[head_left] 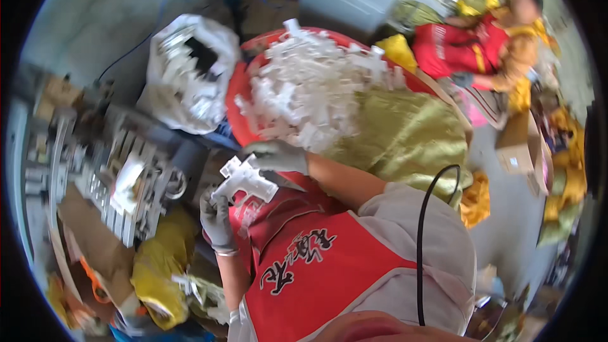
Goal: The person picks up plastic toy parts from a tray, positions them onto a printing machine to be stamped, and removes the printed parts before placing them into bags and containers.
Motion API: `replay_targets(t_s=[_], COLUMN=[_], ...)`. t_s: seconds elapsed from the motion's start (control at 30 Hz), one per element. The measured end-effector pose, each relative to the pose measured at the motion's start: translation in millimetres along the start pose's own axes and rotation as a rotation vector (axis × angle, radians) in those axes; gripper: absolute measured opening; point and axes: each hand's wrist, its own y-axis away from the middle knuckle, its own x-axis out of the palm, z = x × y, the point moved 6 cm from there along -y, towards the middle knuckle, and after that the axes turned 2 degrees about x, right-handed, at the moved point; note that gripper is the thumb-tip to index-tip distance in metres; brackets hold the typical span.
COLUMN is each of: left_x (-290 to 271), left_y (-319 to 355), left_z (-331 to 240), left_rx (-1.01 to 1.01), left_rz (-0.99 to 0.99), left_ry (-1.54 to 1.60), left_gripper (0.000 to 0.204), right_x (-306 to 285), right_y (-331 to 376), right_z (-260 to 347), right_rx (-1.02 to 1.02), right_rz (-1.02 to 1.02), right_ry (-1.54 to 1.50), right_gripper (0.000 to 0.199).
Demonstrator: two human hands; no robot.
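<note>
A white moulded plastic part (246,180), irregular and somewhat pistol-shaped with gaps in it, is held up before my red apron. My left hand (217,221), in a pale grey glove, grips its lower left end between thumb and fingers. At the upper edge, my right hand (275,155), gloved the same way, has its fingers curled against the part; its fingertips are partly hidden and blurred. Just beyond my hands a red tub (238,104) holds a high heap of white plastic pieces (310,82).
An olive woven sack (405,133) drapes over the tub's right side. A white sack (152,92) of pieces stands left of the tub. Metal machinery (120,183) is at the left, above a yellow sack (161,266). Another person (494,50) sits far right, near a cardboard box (516,152).
</note>
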Motion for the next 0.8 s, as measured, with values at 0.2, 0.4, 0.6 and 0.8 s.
replay_targets(t_s=[0.2, 0.4, 0.6, 0.8], left_x=[-24, -76, -133, -151], left_y=[13, 25, -21, -62], left_z=[-12, -91, -193, -191], left_rx=[0.000, 0.473, 0.655, 0.569], left_rz=[-0.220, -0.479, -0.456, -0.260], left_ry=[-0.008, -0.579, -1.256, -1.116], left_gripper=[0.037, 0.039, 0.040, 0.036], right_x=[89, 96, 36, 18], right_y=[29, 12, -14, -49], right_z=[13, 5, 28, 100], right_rx=[0.313, 0.255, -0.004, -0.247], right_rz=[0.392, 0.232, 0.021, -0.016], right_ry=[-1.151, -1.475, -0.982, -0.579], right_gripper=[0.053, 0.040, 0.038, 0.041])
